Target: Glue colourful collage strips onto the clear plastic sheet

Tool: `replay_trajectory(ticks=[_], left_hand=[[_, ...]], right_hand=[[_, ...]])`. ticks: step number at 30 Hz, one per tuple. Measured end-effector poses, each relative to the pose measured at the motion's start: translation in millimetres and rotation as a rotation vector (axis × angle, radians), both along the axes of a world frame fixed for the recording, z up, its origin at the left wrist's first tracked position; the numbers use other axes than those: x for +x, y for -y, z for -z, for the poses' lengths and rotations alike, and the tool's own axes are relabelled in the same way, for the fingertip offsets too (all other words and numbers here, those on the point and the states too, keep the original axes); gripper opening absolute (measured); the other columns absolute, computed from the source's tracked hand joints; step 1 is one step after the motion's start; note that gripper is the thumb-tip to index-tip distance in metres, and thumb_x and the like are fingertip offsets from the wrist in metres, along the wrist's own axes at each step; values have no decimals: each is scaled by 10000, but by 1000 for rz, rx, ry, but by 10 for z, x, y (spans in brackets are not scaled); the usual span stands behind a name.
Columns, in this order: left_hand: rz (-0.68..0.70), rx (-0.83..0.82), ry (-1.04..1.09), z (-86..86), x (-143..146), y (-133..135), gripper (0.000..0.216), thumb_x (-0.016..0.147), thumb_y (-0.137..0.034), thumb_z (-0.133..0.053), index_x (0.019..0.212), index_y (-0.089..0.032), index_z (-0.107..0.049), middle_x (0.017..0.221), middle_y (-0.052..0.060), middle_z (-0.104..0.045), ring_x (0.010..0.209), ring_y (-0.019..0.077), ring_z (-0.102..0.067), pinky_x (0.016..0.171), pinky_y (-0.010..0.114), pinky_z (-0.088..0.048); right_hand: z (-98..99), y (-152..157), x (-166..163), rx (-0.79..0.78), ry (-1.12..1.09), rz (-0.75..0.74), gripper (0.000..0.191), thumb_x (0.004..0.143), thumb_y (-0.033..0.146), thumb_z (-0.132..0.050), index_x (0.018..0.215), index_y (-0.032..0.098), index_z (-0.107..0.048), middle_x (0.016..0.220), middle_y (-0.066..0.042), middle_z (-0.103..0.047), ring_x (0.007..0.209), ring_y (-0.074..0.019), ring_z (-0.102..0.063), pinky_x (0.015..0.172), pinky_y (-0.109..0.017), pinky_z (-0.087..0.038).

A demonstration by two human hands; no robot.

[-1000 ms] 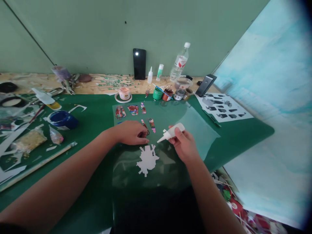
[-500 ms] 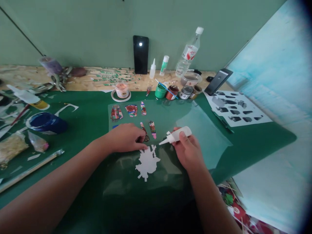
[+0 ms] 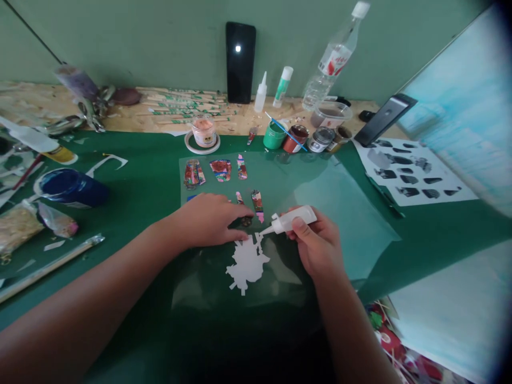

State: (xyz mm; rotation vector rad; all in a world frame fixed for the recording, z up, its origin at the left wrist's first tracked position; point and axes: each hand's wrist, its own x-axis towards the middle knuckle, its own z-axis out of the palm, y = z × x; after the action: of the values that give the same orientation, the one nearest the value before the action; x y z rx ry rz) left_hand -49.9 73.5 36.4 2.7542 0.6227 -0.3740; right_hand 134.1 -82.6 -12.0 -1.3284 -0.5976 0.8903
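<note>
A white paper cutout [image 3: 246, 265] with several small tabs round its edge lies flat on a clear plastic sheet [image 3: 320, 178]. My left hand [image 3: 206, 220] rests at its top edge, thumb touching the paper, fingers apart and holding nothing. My right hand [image 3: 320, 240] is wrapped round a white squeeze glue bottle [image 3: 298, 217], tilted so its nozzle tip meets or nearly meets an upper right tab. Just beyond the hands lie small painted pieces, among them a narrow pink-tipped strip [image 3: 257, 205] and a wider brown-red one [image 3: 221, 169].
Paint jars, a green one [image 3: 274, 134] among them, stand at the back with a brush across. Behind are a phone [image 3: 240, 63], a glue stick [image 3: 283, 87] and a water bottle [image 3: 332, 58]. Left is a blue paint jar [image 3: 76, 188]; right, a printed sheet [image 3: 420, 176].
The glue bottle's nozzle has come left and down to the cutout's upper right tab. My left hand stays at the paper's top edge. The camera view has shifted slightly.
</note>
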Motion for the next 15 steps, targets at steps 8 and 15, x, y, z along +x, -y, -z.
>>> replay_trajectory(ticks=[8,15], left_hand=[[-11,-2,12,13,3,6,500,856,-655,-606,1294,-416,-640,1077,28,-754,915,262,-650,662,315,-351],[-25,-36,23,23,7,-19,514,841,-651,-622,1289,-401,-640,1080,34,-746,932,267,-645,674,318,-351]], right_hand=[[19,12,-10,-16,49,-2,291,759,418,-828,952,226,-725,824,-36,-728,626,-138,-577,574,-291,-435],[14,11,-12,-18,95,-3,276,780,430,-809,942,223,-724,829,-40,-732,611,-140,-572,565,-300,-438]])
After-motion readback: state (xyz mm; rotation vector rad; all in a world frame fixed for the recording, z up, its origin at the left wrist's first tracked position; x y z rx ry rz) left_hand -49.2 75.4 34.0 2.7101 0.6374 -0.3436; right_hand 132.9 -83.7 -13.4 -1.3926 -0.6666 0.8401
